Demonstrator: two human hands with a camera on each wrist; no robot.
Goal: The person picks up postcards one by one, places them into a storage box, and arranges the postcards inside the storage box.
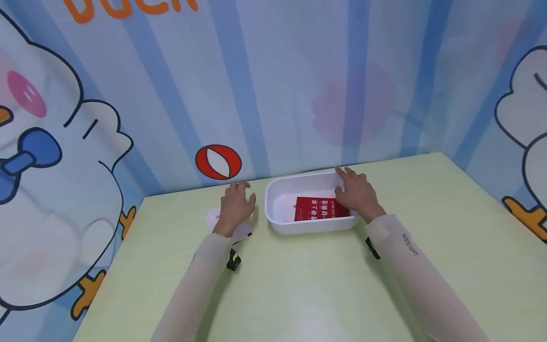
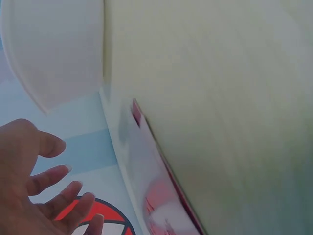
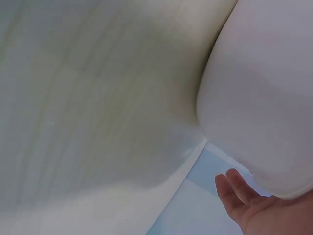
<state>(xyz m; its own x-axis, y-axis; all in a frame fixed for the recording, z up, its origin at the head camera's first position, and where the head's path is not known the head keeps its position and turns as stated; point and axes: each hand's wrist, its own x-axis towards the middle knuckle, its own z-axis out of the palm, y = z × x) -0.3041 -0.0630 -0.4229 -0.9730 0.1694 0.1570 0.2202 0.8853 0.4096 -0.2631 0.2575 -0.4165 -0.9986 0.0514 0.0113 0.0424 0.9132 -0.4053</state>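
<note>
A white rectangular basin [image 1: 278, 227] sits on the table. In it lies a red card or booklet [image 1: 318, 209] with white lettering. My right hand [image 1: 358, 192] is over the basin's right end, fingers reaching to the back rim and thumb on the inner side. In the right wrist view its fingers extend loosely past the basin wall [image 3: 259, 98]. To the left of the basin, my left hand [image 1: 236, 207] hovers with loosely spread fingers over a pale pinkish booklet or stack of cards [image 1: 243, 231], partly hidden by it. The left wrist view shows the booklet's thin edge [image 2: 166, 166] and nothing between the fingers.
The pale green table [image 1: 299, 285] meets a striped blue backdrop [image 1: 295, 95] with cartoon ducks right behind the basin. Another backdrop panel borders the table at the right. A black wrist strap [image 1: 233, 260] shows by the left sleeve.
</note>
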